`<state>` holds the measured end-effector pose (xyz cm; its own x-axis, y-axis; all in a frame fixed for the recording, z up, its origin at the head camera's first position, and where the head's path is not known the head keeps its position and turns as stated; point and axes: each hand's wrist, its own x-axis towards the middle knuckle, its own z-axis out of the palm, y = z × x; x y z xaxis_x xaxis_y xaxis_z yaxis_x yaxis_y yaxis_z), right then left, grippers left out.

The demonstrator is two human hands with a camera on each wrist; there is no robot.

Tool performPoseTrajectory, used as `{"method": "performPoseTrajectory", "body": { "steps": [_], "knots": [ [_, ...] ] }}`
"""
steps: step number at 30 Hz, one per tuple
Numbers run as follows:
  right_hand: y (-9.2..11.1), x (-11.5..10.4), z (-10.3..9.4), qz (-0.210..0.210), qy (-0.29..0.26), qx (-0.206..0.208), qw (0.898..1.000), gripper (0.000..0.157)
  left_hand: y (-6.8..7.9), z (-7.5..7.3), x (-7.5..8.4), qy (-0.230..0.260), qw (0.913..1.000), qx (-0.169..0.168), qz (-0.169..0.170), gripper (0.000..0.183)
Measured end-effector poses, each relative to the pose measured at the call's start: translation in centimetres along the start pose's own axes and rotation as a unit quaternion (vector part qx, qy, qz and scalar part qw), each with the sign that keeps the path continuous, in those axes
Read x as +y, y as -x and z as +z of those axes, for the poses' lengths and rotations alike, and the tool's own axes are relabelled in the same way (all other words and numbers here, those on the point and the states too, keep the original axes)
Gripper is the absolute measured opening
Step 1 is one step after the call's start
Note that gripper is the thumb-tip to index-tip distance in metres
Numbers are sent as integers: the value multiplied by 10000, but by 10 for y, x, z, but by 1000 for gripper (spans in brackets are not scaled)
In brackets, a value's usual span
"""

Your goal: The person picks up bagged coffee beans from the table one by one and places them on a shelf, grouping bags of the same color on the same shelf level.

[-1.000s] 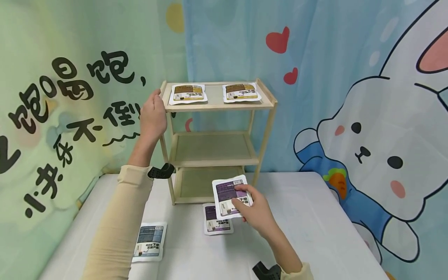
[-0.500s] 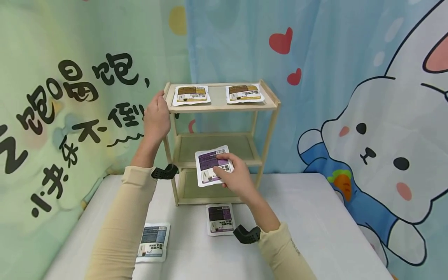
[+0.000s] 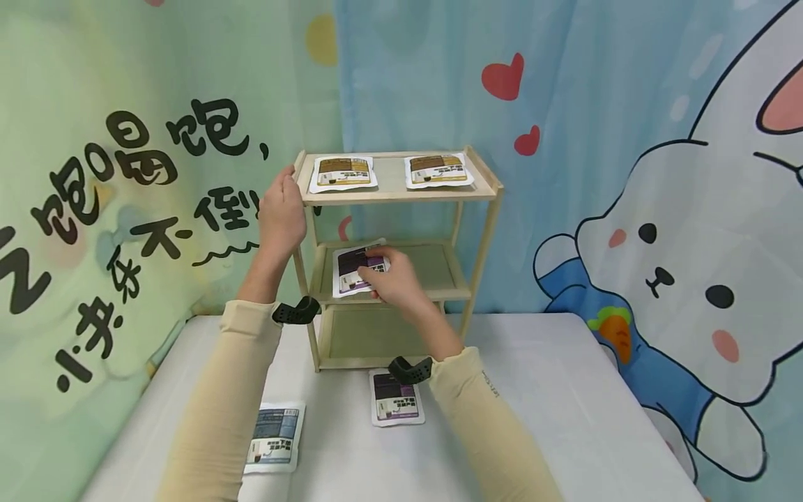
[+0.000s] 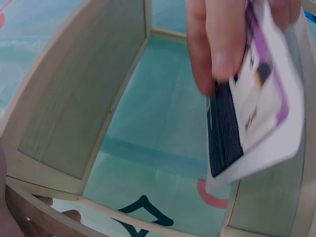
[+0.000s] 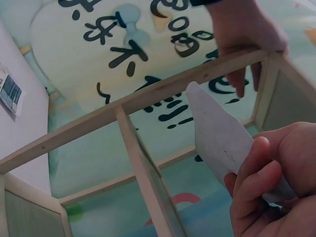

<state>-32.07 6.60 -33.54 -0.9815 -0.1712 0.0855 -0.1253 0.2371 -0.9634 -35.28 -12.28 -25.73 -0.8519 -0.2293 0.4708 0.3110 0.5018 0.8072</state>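
Observation:
My right hand point(image 3: 396, 277) pinches a white pouch with a purple label point(image 3: 348, 272) at its right edge. The pouch is tilted over the left part of the rack's middle shelf point(image 3: 433, 272). In the right wrist view its plain white back point(image 5: 217, 128) shows between the fingers and thumb. My left hand point(image 3: 282, 213) grips the top left corner of the wooden rack point(image 3: 401, 198), its fingers curled round the frame, as the right wrist view also shows. Two pouches with yellow-brown labels, one left point(image 3: 343, 173) and one right point(image 3: 438, 171), lie flat on the top shelf.
A second purple-labelled pouch point(image 3: 397, 401) lies on the white table point(image 3: 533, 418) in front of the rack, partly under the right wrist's black camera. A blue-labelled pouch point(image 3: 276, 438) lies further left by the left sleeve. The bottom shelf point(image 3: 370, 338) is below. A printed curtain point(image 3: 408, 84) hangs behind.
My right hand has lifted the purple-labelled pouch from above the table, up and to the left, to the middle shelf. The left hand stays on the rack's corner.

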Motion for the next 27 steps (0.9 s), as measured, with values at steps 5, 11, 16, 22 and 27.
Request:
{"method": "performPoseTrajectory", "body": {
  "steps": [5,11,16,22,27],
  "knots": [
    [-15,4,16,119,-74,-76,9999,41,3,-4,-5,11,9999,28,-127,56],
    [-28,12,32,309,27,-119,9994,39,6,-7,-7,24,9998,24,-185,56],
    [-34,17,35,412,-180,-18,9990,37,4,-5,-3,-23,10000,-3,-93,56],
    [-37,17,36,587,-416,165,9973,36,3,-3,-1,-36,10000,-55,5,56],
    [-40,13,38,709,-333,163,9968,37,1,-2,1,-51,10000,-49,13,57]
  ]
}}
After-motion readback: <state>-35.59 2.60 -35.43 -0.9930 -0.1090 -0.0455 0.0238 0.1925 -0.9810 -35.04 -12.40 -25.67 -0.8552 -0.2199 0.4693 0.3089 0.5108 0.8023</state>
